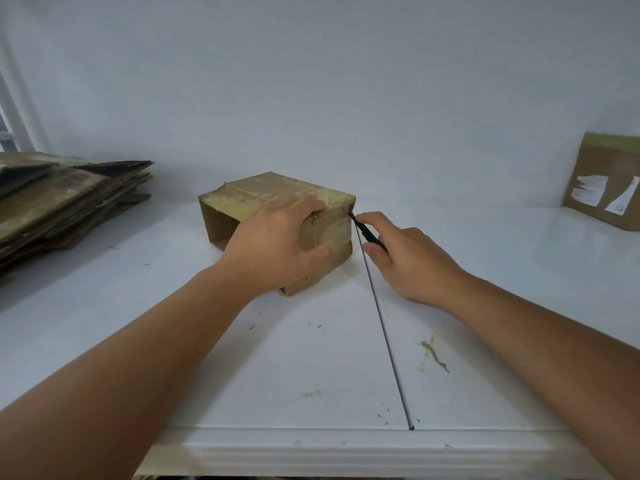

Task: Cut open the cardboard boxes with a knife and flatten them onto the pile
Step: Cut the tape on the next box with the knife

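A small brown cardboard box [263, 194] with old tape on top sits in the middle of the white table [311, 375], its left end open. My left hand [277, 237] grips its near top edge, fingers on top and thumb on the near side. My right hand [408, 258] holds a black knife [365, 232] whose tip touches the box's upper right corner. A pile of flattened cardboard [59, 202] lies at the far left of the table.
Another cardboard box [606, 181] with torn white labels leans against the white wall at the far right. A seam [384, 334] runs down the tabletop from the box to the front edge. Small cardboard scraps and stains dot the surface.
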